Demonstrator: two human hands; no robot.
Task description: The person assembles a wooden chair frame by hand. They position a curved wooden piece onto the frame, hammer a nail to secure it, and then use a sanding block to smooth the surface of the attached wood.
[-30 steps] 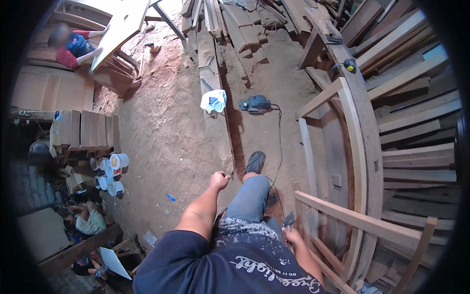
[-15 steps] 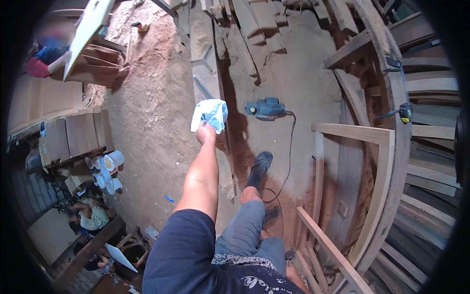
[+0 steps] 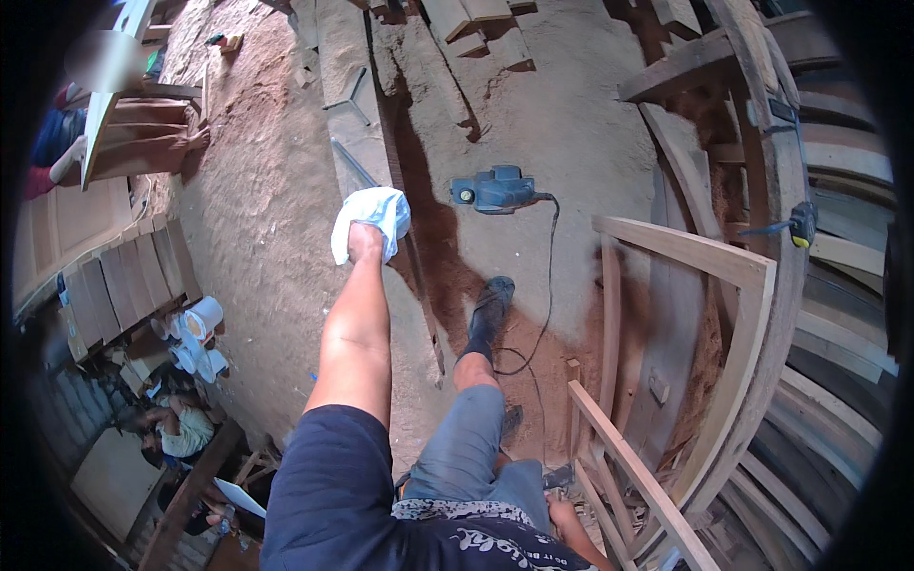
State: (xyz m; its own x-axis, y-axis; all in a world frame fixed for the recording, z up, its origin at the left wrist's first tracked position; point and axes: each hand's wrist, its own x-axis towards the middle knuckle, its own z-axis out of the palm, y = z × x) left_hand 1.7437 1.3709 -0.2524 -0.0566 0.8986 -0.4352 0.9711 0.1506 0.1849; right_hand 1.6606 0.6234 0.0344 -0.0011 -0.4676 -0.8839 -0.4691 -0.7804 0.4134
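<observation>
My left arm stretches forward, and my left hand (image 3: pixel 366 244) is closed on a crumpled white and pale blue plastic bag or cloth (image 3: pixel 388 206); which of the two, I cannot tell. Its folds hide my fingertips. The bundle is over a long dusty wooden beam (image 3: pixel 347 157), just below a dark metal bar (image 3: pixel 353 164) lying there. Low in the view, my right hand (image 3: pixel 564 514) is beside my thigh, curled at a dark grey object (image 3: pixel 558 478) I cannot make out. To the right of the beam, a blue-grey corded power planer (image 3: pixel 503 190) rests on the ground.
The planer's cord (image 3: pixel 551 285) runs toward my shoe (image 3: pixel 492 297). On my right stand a wooden frame (image 3: pixel 700 249) and stacked timbers, with a tape measure (image 3: pixel 803 225). White buckets (image 3: pixel 202 316) and upright boards (image 3: pixel 124 276) are at left. Other people sit lower left and work upper left.
My left hand has shifted left in the view with the white bundle. The whole scene has slid left and slightly up. My right hand and the dark grey object have come into sight.
</observation>
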